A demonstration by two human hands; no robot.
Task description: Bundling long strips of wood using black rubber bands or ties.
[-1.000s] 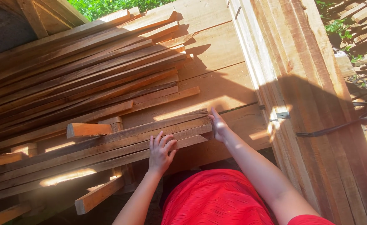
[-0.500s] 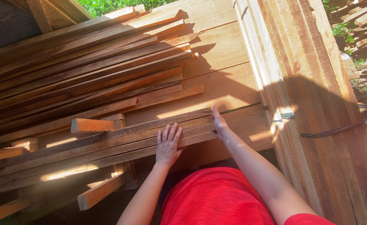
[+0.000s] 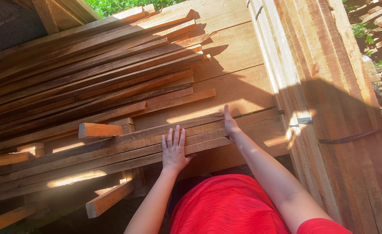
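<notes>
1. So, your left hand [image 3: 174,149] lies flat, fingers together, on the near row of long reddish-brown wooden slats [image 3: 113,149].
2. Your right hand [image 3: 230,123] presses open-palmed against their sawn ends, fingers straight; it grips nothing.
3. Looks like you're squaring up the slat ends. I'd say the next push needs even pressure so none skews.
4. Those slats rest on short wooden cross blocks [image 3: 100,129], beside the tall strapped bundle of pale planks [image 3: 321,86].
5. Far slat ends run out of view; underneath is shadow.
</notes>
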